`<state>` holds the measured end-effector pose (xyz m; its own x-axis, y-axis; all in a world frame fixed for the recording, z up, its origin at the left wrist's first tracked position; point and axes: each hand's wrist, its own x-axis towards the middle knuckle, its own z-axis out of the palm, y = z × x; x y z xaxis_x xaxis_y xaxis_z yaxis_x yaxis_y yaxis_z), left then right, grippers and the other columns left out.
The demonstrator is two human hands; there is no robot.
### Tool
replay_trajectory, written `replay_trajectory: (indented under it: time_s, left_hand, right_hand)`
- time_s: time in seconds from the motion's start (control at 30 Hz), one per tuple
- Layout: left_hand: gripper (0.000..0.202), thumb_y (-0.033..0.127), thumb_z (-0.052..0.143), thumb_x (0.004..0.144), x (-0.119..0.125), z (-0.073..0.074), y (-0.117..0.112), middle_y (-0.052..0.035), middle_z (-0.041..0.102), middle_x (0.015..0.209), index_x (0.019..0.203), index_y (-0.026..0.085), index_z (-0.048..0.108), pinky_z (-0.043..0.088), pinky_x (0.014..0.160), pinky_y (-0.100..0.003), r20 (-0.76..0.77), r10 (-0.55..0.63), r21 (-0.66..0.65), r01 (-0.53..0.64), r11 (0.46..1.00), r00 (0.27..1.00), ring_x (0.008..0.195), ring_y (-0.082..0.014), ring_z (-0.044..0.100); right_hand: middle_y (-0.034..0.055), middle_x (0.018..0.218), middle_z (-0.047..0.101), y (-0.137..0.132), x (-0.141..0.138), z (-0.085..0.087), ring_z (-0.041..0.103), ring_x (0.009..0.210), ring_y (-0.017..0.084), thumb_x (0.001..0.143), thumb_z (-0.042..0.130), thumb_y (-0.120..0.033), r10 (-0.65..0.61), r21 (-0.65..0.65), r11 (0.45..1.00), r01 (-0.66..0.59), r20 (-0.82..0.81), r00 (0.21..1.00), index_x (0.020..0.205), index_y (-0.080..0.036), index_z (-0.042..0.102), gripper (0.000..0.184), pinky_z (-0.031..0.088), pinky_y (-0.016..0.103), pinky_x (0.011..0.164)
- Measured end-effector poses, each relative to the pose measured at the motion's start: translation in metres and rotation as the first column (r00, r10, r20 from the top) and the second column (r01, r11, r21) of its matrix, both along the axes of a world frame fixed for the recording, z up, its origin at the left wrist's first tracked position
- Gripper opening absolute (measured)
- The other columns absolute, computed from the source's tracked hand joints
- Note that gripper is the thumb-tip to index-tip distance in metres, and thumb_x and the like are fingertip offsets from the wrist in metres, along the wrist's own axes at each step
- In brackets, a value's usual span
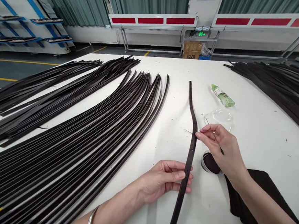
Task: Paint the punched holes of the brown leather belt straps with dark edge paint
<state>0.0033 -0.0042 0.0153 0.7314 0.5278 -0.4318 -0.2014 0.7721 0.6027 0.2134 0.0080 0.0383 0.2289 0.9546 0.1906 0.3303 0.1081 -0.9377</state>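
A long, narrow black strip (pixel 190 153) runs up the white table in front of me, bending to the left at its far end. My left hand (pixel 166 180) is closed on it, thumb on top and fingers behind. A few small dots show along its face. My right hand (pixel 219 145) is pinched, its fingertips at the strip's right edge. A dark end pokes out by the right palm, seemingly of a thin tool mostly hidden in the fingers. Beneath that hand stands a clear round jar (pixel 209 163) with dark contents. A clear plastic lid (pixel 223 115) lies just beyond.
Many black strips (pixel 117 123) lie side by side at left, with looser bundles (pixel 63 88) farther left. Another dark pile (pixel 276 84) lies at far right. A green-and-clear packet (pixel 222 96) rests beyond the lid. Black cloth (pixel 259 193) lies under my right forearm.
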Motion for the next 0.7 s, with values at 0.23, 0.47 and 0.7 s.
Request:
replay_trajectory:
  time_s: [0.23,0.47,0.7]
  left_hand:
    - [0.024,0.021,0.080,0.075,0.002,-0.004,0.000,-0.0077,0.069,0.088,0.097,0.011,0.073,0.056,0.078,-0.029,-0.041,0.056,-0.038,-0.057,0.998,0.998,0.078,-0.0136,0.065]
    - [0.025,0.022,0.079,0.077,0.002,-0.004,0.004,-0.0080,0.070,0.090,0.099,0.012,0.072,0.056,0.080,-0.030,-0.077,0.034,-0.022,-0.035,0.999,0.996,0.081,-0.0141,0.065]
    - [0.025,0.022,0.077,0.080,0.000,-0.004,0.005,-0.0079,0.070,0.093,0.102,0.012,0.071,0.056,0.082,-0.031,-0.093,0.017,0.000,-0.017,1.000,0.995,0.085,-0.0143,0.064]
  right_hand:
    - [0.0011,0.101,0.071,-0.054,0.035,-0.006,0.068,0.083,0.015,0.097,0.048,-0.045,-0.157,-0.014,0.987,0.162,0.167,0.973,0.124,-0.028,0.063,0.035,0.056,0.029,0.079]
    - [0.0006,0.073,0.060,-0.068,0.040,-0.014,0.057,0.072,0.014,0.101,0.042,-0.030,-0.108,0.115,0.992,0.056,0.523,0.845,0.075,-0.021,0.059,0.032,0.045,0.027,0.065]
    - [-0.0011,0.066,0.056,-0.059,0.032,-0.024,0.049,0.067,0.012,0.098,0.045,-0.012,-0.090,0.266,0.957,-0.115,0.651,0.754,0.071,-0.020,0.046,0.027,0.039,0.025,0.057]
